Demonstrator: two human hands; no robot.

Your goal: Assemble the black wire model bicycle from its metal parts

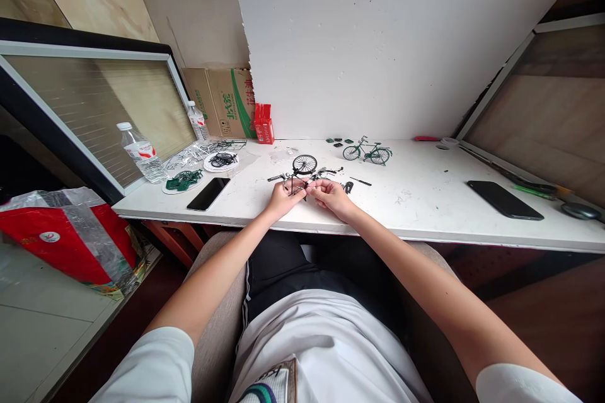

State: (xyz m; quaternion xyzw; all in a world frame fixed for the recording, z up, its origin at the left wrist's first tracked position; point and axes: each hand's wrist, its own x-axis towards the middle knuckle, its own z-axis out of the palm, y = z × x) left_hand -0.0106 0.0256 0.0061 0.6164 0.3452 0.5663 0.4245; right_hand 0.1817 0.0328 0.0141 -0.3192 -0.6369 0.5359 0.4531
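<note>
Near the table's front edge, my left hand (284,197) is closed on a small black bicycle frame, whose thin bars show between the fingers. My right hand (332,196) is pinched at the same frame, its fingertips meeting those of the left; what exactly they grip is too small to make out. A black spoked wheel (305,164) stands just beyond the hands. Small black parts (329,172) lie behind the right hand, and another black piece (348,187) is beside it. A thin black rod (360,181) lies further right.
A green model bicycle (367,152) stands at the back. To the left are a phone (208,194), plates of green parts (183,181) and black parts (222,160), and water bottles (143,154). A black phone (505,199) lies on the right of the white table (425,201).
</note>
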